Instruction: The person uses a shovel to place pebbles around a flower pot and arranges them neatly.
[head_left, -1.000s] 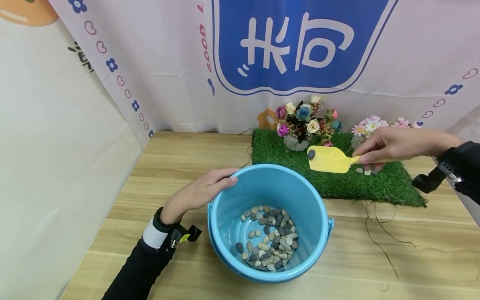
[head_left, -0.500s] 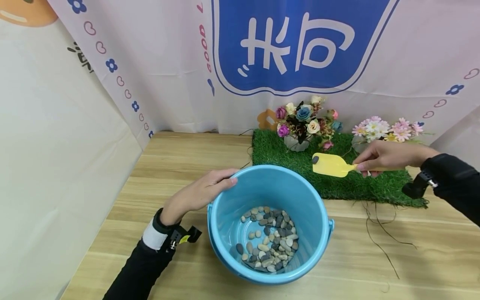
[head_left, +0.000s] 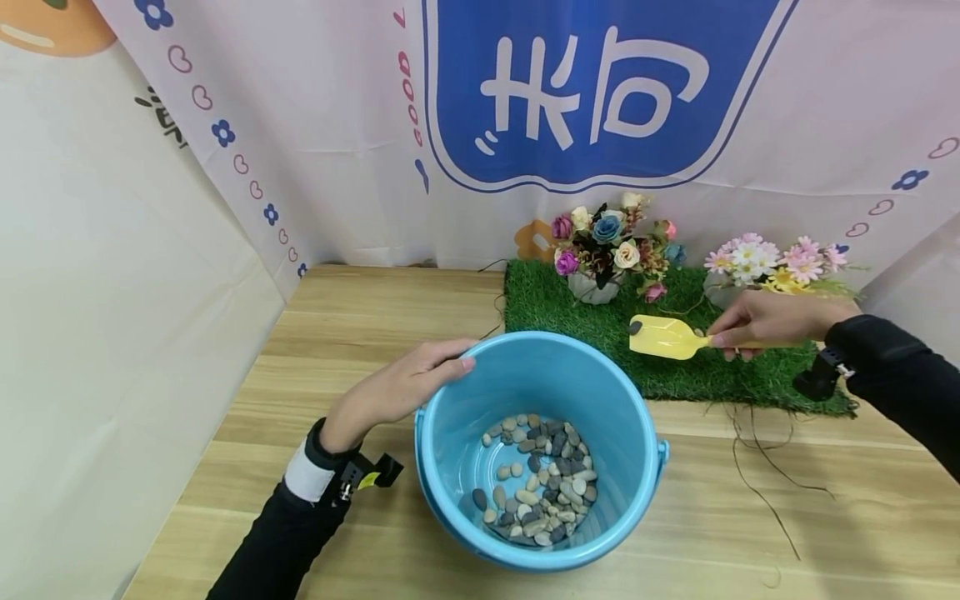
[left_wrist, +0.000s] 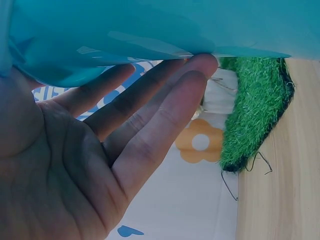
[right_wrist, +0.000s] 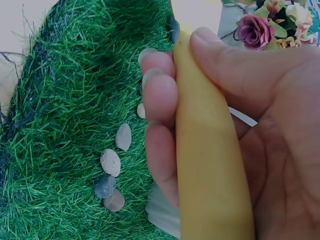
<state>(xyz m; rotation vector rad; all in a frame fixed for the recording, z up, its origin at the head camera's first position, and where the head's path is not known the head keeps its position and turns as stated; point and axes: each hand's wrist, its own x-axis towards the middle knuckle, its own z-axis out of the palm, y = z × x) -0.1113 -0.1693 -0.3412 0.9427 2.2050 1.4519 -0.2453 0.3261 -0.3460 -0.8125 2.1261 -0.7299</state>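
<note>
A light-blue bucket (head_left: 645, 467) stands on the table, with many grey, tan and white pebbles (head_left: 551, 492) spread over its bottom. My left hand (head_left: 405, 379) holds its back-left rim; in the left wrist view the long fingers (left_wrist: 145, 142) lie along the outer wall. Out over the green turf mat (head_left: 570, 312), my right hand (head_left: 772, 321) grips a small yellow plastic shovel (head_left: 667, 337) by its handle, the blade pointing left. One dark pebble (head_left: 635, 327) sits at the blade's front. Below the hand, several pebbles (right_wrist: 110, 162) lie on the grass.
Two pots of artificial flowers, one of mixed roses (head_left: 607, 237) and one of pink and white daisies (head_left: 757, 258), stand at the mat's back. Loose dark threads (head_left: 757, 467) trail onto the wooden table (head_left: 360, 308). A printed cloth (head_left: 360, 183) hangs behind.
My right hand has come down and slightly toward me over the mat with the shovel, the dark pebble still on its blade. The left hand and the bucket have stayed in place.
</note>
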